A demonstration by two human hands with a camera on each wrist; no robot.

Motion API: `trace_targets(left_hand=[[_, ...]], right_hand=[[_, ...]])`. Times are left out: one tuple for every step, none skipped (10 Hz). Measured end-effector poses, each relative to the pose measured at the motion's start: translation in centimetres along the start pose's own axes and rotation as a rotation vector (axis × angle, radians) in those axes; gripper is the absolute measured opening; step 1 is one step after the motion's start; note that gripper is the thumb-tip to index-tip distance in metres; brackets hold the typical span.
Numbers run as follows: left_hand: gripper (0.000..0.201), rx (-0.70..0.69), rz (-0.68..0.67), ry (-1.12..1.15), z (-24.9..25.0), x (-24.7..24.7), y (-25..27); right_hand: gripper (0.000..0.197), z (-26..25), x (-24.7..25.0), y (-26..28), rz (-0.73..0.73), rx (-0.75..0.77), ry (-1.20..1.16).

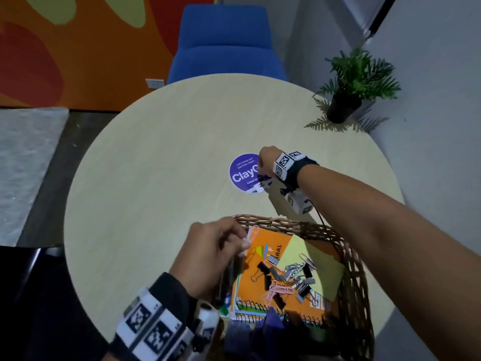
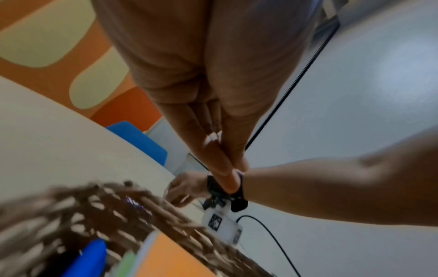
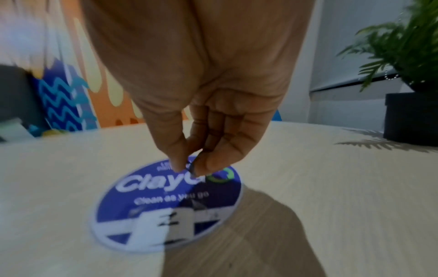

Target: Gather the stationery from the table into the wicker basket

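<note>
The wicker basket (image 1: 356, 269) sits at the near edge of the round bench (image 1: 156, 165) and serves as the landmark here. Inside it lie an orange spiral notebook (image 1: 250, 280), a yellow sticky pad (image 1: 312, 264) and a loose heap of binder clips and paper clips (image 1: 289, 277). The left hand (image 1: 210, 254) hovers over the basket's left rim, fingers drawn together against the thumb; the left wrist view shows them pressed tip to tip, and whether anything lies between them cannot be told. Beyond the basket's far rim, the right hand (image 3: 201, 131) reaches down to a round purple sticker (image 3: 166, 202) on the bench, thumb and forefinger pinching a small dark clip (image 3: 193, 166) just above it. Further off, past the sticker to the right, stands a potted fern (image 1: 351, 84); a blue chair (image 1: 226, 43) is behind the bench.
</note>
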State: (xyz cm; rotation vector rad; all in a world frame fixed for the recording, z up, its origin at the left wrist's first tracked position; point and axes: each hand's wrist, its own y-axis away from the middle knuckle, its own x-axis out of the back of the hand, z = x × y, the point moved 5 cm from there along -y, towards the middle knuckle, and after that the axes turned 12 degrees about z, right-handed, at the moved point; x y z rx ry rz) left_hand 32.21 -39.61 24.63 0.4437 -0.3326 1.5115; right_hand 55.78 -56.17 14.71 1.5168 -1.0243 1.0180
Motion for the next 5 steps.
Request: trace_targets(left_hand=[[0.015,-0.079,-0.072,-0.081,0.4,-3.0,1.8],[0.03,-0.132,-0.067,-0.177,-0.1,-4.3,2.6],[0.031,-0.178,0.021,-0.233,-1.0,-3.6,3.5],[0.041,-0.157,0.103,-0.323,-2.4,-2.8,4.4],[0.048,-0.075,0.193,-0.372,-4.1,-1.9,5.1]], right_hand=[[0.012,0.0,3.8,5.2,0.039,0.019,-0.15],[0.011,2.0,5.4,10.6,-0.011,0.05,-0.343],[0.017,3.7,5.6,15.9,-0.056,0.121,-0.457],[0.019,4.1,4.9,20.6,-0.112,0.199,-0.479],[0.023,4.4,4.1,23.6,-0.094,0.192,-0.556]])
